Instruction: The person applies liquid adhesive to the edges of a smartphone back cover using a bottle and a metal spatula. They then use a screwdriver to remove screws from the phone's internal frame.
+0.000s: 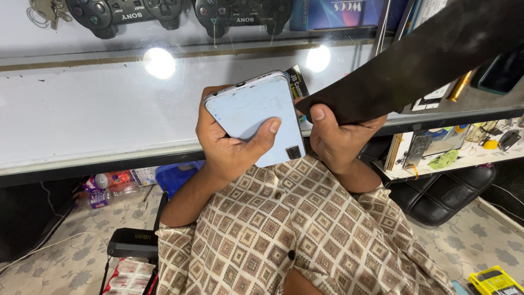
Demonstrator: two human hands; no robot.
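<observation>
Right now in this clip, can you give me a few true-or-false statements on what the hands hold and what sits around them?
1. The left hand holds a pale blue smartphone with its back facing the camera. True.
2. The right hand is empty. False: it grips a dark flat sheet.
3. Two black game controllers lie under the glass counter top. True.
4. The phone lies flat on the counter. False: it is held above it.
5. The person wears a plain white shirt. False: a brown checked shirt.
</observation>
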